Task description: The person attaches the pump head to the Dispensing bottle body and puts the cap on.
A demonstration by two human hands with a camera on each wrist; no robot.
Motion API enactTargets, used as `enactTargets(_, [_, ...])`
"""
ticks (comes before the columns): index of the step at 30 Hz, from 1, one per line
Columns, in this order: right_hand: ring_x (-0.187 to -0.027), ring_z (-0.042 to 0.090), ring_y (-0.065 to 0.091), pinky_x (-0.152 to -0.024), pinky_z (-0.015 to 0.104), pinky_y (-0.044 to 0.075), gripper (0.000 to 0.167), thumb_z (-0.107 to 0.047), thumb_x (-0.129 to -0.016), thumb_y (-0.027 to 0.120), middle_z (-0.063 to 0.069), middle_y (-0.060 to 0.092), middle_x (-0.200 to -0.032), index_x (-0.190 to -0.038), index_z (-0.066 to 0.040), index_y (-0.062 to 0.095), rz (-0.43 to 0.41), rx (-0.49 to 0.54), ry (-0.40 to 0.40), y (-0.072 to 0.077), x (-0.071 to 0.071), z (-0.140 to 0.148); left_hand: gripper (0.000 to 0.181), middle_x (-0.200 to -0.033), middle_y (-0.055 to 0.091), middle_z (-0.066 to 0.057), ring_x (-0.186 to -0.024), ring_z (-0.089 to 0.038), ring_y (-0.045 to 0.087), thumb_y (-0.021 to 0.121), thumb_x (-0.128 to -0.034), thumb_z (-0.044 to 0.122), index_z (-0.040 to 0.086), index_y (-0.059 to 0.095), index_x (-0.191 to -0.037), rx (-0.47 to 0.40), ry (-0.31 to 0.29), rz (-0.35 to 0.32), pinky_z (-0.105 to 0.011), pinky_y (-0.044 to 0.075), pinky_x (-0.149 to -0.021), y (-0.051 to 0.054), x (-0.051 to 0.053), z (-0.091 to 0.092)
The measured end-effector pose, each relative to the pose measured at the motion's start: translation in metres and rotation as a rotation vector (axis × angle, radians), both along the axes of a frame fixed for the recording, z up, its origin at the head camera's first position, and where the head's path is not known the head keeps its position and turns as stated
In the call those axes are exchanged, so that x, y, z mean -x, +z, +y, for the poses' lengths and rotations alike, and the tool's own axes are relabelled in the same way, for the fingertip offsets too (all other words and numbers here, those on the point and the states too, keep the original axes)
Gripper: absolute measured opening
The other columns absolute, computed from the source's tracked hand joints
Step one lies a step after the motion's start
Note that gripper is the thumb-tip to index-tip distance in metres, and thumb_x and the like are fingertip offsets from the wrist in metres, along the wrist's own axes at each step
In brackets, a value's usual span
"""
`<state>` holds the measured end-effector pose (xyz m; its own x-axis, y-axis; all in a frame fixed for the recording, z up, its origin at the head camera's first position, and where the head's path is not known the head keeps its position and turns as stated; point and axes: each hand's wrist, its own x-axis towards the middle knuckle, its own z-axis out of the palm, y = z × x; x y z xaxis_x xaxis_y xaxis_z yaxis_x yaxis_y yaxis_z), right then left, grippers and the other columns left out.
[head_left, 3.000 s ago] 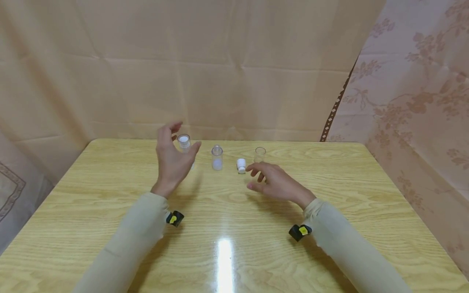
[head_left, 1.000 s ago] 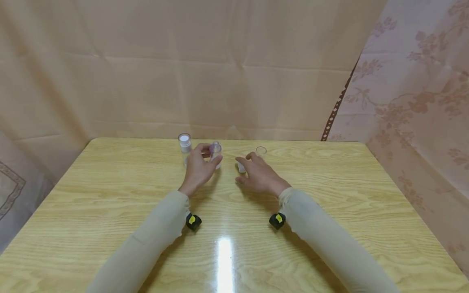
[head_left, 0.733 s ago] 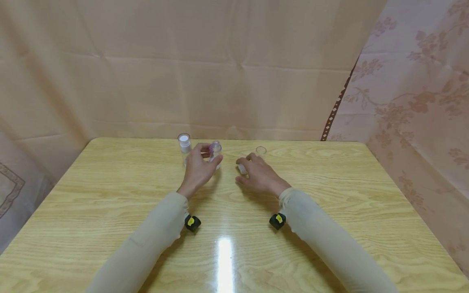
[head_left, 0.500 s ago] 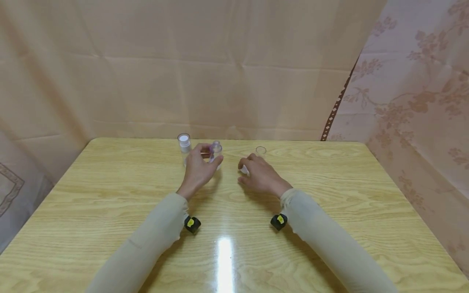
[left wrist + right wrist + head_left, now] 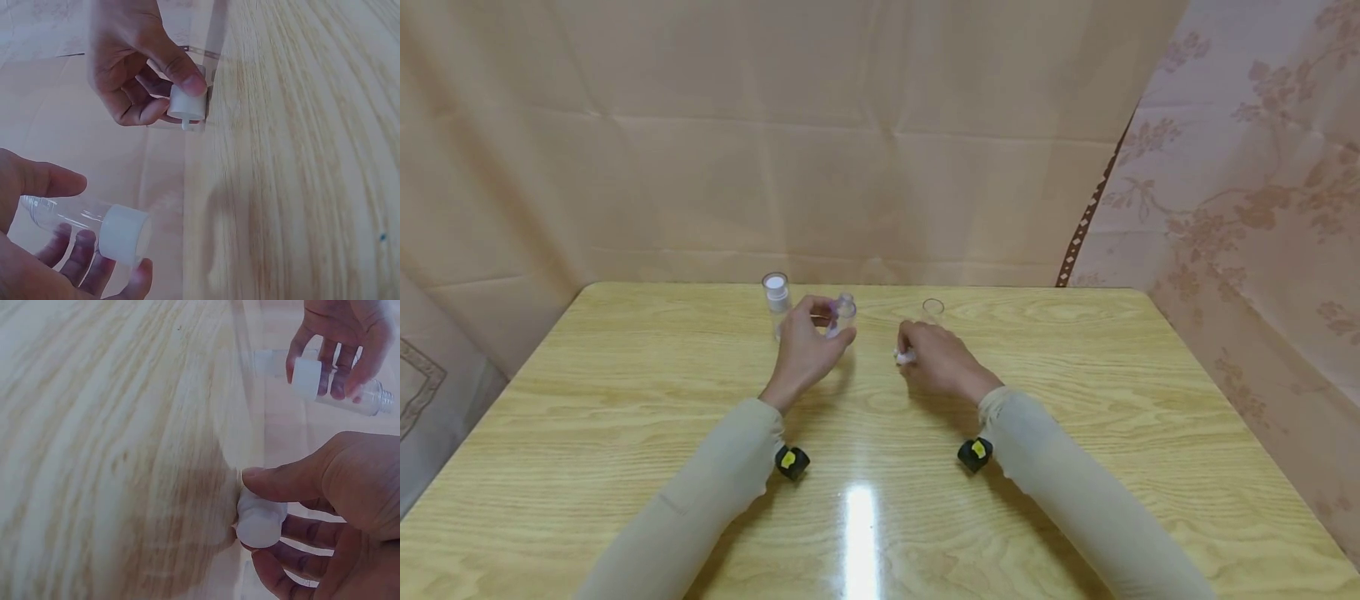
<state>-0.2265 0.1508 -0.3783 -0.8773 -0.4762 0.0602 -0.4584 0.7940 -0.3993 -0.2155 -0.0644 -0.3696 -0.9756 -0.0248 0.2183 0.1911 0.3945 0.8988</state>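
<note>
Right hand [image 5: 943, 358] now pinches the white pump piece [image 5: 904, 357], right of the clear bottle [image 5: 846, 313], shifted off its earlier spot. Left hand [image 5: 808, 346] grips that bottle. So both parts are held; whether the piece clears the table [image 5: 625, 392], cannot tell.

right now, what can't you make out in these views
Head view: much of the white piece, covered by the right hand.
Head view: the base of the clear container, behind that same hand.
Left wrist view: part of the clear bottle, covered by the left hand.
Head view: both sleeves, cut off by the bottom edge.
</note>
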Motion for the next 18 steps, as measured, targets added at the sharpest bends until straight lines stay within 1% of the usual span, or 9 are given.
enactTargets(5, [-0.089,0.022,0.06,-0.08,0.038,0.052,0.026,-0.008,-0.091,0.075,0.005,0.065,-0.102,-0.107,-0.01,0.055,-0.091,0.102,-0.039,0.003,-0.001,0.005,0.041,-0.111,0.063,-0.019,-0.106,-0.032,0.059,0.079,-0.0815,0.008,-0.002,0.06,-0.118,0.014,-0.006,-0.006,-0.043,0.05,-0.09,0.0,-0.001,0.0])
enactTargets(7, [-0.09,0.022,0.062,-0.08,0.038,0.053,0.025,-0.007,-0.092,0.073,0.006,0.066,-0.103,-0.109,-0.009,0.055,-0.107,0.151,-0.053,0.005,-0.001,0.006,0.041,-0.112,0.064,-0.019,-0.106,-0.032,0.06,0.079,-0.0818,0.008,-0.002,0.062,-0.118,0.023,-0.012,-0.002,-0.043,0.05,-0.09,0.0,-0.001,0.0])
enactTargets(11, [-0.095,0.024,0.066,-0.081,0.038,0.056,0.023,-0.006,-0.093,0.072,0.008,0.068,-0.105,-0.11,-0.007,0.057,-0.079,0.224,-0.055,0.009,-0.001,0.009,0.04,-0.113,0.065,-0.02,-0.106,-0.032,0.06,0.08,-0.0829,0.008,-0.001,0.063,-0.118,0.028,-0.031,0.006,-0.044,0.051,-0.09,0.001,-0.001,-0.001])
enactTargets(18, [-0.096,0.027,0.065,-0.081,0.042,0.056,0.026,-0.004,-0.092,0.074,0.011,0.068,-0.107,-0.113,-0.002,0.06,-0.007,0.313,-0.029,0.018,-0.005,0.013,0.039,-0.114,0.065,-0.023,-0.106,-0.034,0.06,0.079,-0.0845,0.006,-0.002,0.064,-0.119,0.011,-0.076,0.01,-0.046,0.051,-0.092,0.002,-0.001,-0.002])
